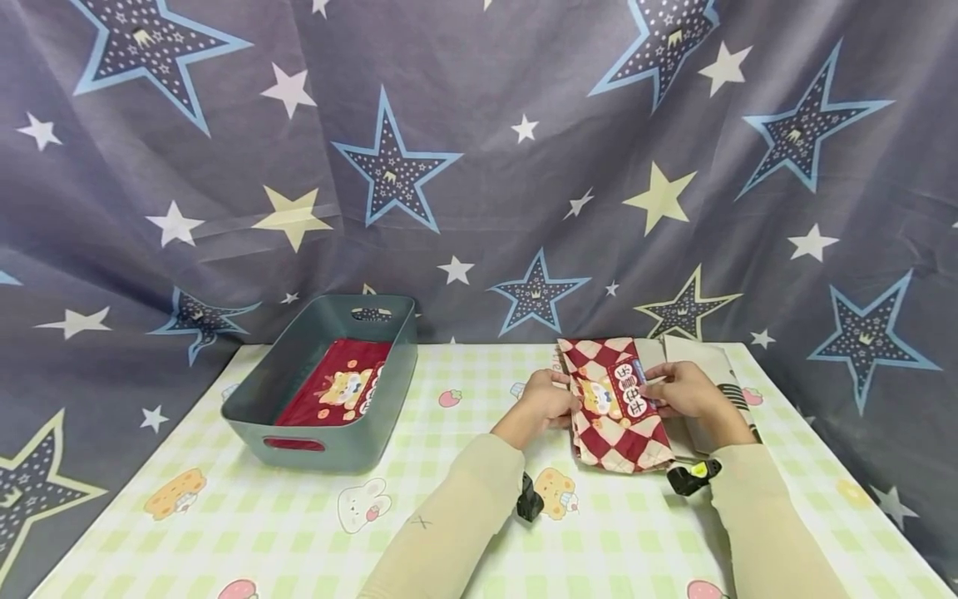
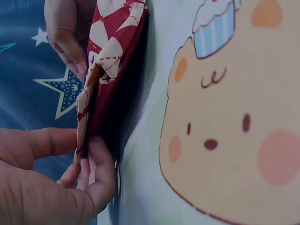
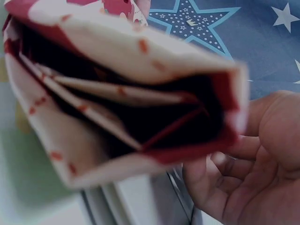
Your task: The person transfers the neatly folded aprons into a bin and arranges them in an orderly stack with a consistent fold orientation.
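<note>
A folded cloth bag (image 1: 609,416) in red and cream diamonds, with a cartoon dog and white lettering, lies toward the right of the table. My left hand (image 1: 545,401) pinches its left edge; in the left wrist view the fingers (image 2: 101,164) grip the folded layers. On the opposite edge, my right hand (image 1: 692,391) holds the cloth, thumb on top. The right wrist view looks into the stacked folds of the bag (image 3: 150,89), blurred, beside the right hand (image 3: 248,164). Partly hidden under the right hand are pale folded bags (image 1: 703,353).
At the left stands a grey-green plastic basket (image 1: 404,374) with handle holes. Inside it lies a red folded bag (image 1: 344,387) with a cartoon dog. A green checked cloth (image 1: 464,457) covers the table, and a starry curtain (image 1: 479,208) hangs behind its far edge.
</note>
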The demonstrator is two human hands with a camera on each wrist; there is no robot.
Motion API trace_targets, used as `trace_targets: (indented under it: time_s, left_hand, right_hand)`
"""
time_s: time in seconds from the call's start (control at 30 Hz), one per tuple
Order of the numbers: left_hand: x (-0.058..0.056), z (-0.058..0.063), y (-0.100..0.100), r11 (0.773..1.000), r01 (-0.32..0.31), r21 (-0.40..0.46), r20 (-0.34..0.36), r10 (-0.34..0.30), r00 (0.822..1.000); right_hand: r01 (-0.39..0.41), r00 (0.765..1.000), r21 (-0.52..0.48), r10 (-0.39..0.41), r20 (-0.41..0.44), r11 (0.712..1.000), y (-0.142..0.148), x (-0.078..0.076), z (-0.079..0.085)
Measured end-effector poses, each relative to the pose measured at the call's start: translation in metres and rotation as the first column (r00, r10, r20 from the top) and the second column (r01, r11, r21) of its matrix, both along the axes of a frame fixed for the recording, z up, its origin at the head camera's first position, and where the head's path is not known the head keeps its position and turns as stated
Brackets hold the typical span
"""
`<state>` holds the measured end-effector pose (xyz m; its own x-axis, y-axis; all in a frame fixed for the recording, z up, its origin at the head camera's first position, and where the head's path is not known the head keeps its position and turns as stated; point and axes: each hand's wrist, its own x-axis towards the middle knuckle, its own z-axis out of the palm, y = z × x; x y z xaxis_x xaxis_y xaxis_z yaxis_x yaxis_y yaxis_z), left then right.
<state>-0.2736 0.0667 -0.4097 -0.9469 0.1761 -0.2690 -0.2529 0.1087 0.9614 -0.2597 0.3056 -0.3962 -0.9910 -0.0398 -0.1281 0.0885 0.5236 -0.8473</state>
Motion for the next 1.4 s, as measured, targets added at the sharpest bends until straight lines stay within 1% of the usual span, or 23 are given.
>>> trace_targets:
  time_s: [0.1, 0.23, 0.33, 0.43, 0.63, 0.77, 0.93, 1.03, 1.17, 1.27, 1.4]
  left_hand:
    - [0.001, 0.0, 0.0, 1.0, -0.014, 0.016, 0.007, 0.014, 1.0]
    - [-0.002, -0.002, -0.002, 0.997, -0.018, 0.073, 0.009, 0.017, 1.0]
    - [-0.005, -0.003, -0.004, 0.994, -0.028, 0.11, 0.008, 0.028, 1.0]
    - [-0.005, -0.001, -0.007, 0.992, -0.028, 0.123, 0.0, 0.028, 1.0]
    - [-0.004, 0.004, -0.014, 0.993, -0.021, 0.117, -0.034, 0.025, 0.999]
    - [-0.005, 0.008, -0.021, 0.992, -0.031, 0.119, -0.048, 0.037, 0.998]
    - [-0.006, 0.016, -0.03, 0.991, -0.049, 0.126, -0.072, 0.059, 0.996]
    - [-0.007, 0.02, -0.035, 0.991, -0.069, 0.117, -0.077, 0.078, 0.994]
    - [-0.007, 0.024, -0.044, 0.992, -0.085, 0.091, -0.102, 0.094, 0.99]
    - [-0.008, 0.028, -0.052, 0.994, -0.088, 0.067, -0.119, 0.095, 0.988]
    - [-0.007, 0.035, -0.065, 0.995, -0.088, 0.05, -0.124, 0.093, 0.988]
  right_hand:
    - [-0.006, 1.0, 0.001, 0.006, -0.016, 1.0, -0.002, 0.001, 0.001]
    - [-0.019, 0.998, -0.011, 0.018, -0.052, 1.0, -0.005, 0.002, 0.004]
    - [-0.035, 0.997, -0.033, 0.032, -0.072, 0.999, -0.007, 0.002, 0.006]
    - [-0.041, 0.996, -0.064, 0.036, -0.078, 0.997, -0.01, 0.002, 0.009]
    - [-0.056, 0.995, -0.144, 0.043, -0.089, 0.988, -0.015, 0.004, 0.012]
    - [-0.061, 0.994, -0.152, 0.047, -0.096, 0.986, -0.021, 0.003, 0.012]
    - [-0.062, 0.993, -0.141, 0.046, -0.112, 0.988, -0.032, -0.002, 0.016]
    - [-0.073, 0.99, -0.134, 0.056, -0.127, 0.988, -0.039, -0.005, 0.019]
    - [-0.089, 0.986, -0.119, 0.07, -0.154, 0.989, -0.049, -0.006, 0.022]
    - [-0.092, 0.983, -0.098, 0.075, -0.168, 0.991, -0.058, -0.007, 0.025]
    - [-0.089, 0.981, -0.07, 0.075, -0.179, 0.994, -0.07, -0.008, 0.027]
